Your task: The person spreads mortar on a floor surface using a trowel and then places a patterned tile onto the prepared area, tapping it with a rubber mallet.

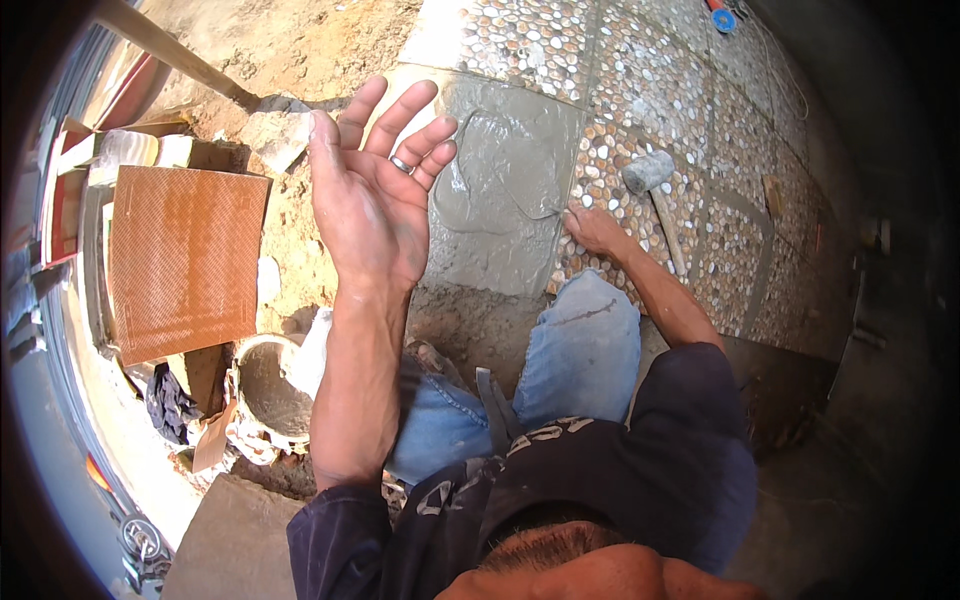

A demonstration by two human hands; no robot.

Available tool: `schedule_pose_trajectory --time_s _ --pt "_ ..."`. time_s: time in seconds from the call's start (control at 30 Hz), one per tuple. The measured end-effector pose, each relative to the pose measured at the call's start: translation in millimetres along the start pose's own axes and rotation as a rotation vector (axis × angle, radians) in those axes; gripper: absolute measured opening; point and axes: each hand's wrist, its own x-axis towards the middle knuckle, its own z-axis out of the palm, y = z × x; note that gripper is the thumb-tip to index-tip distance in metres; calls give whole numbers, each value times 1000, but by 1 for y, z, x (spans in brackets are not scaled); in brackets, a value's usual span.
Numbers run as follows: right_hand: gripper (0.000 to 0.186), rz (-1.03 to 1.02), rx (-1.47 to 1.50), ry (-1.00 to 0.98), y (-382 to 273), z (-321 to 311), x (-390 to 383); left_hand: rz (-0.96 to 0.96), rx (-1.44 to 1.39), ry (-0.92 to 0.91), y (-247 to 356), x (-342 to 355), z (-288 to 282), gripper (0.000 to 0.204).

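My left hand [375, 215] is raised, palm up, with its fingers spread and a ring on one of them; it holds nothing. Behind and beside it lies a square of wet grey mortar [500, 170], smooth and shiny on top. At the right edge of this mortar my right hand [592, 230] is closed low against the pebble-patterned tiles [645, 85]. A thin dark line runs from its fingertips over the mortar, too small to name. Just right of that hand, a mallet [648, 172] with a grey head and wooden handle rests on the tiles.
On the left stand brown ribbed tiles [185, 260] and a bucket [240, 375] with grey mix. A wooden pole [180, 50] slants over loose soil [290, 40]. A tool with a blue disc [722, 20] lies at the far right. My knees are near the mortar's front edge.
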Motion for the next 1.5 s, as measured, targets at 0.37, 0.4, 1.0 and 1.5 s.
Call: schedule_pose_trajectory --time_s 0.37,0.4,1.0,1.5 --pt "51 58 126 277 -11 53 35 -5 8 22 0 1 -2 59" --pt "51 69 117 297 -1 58 47 -11 -1 6 1 1 -2 59" --pt "28 -362 -337 283 -100 13 96 -11 -26 15 3 2 0 58" --pt "28 69 86 251 -42 15 68 -17 -53 -9 4 3 -7 58"
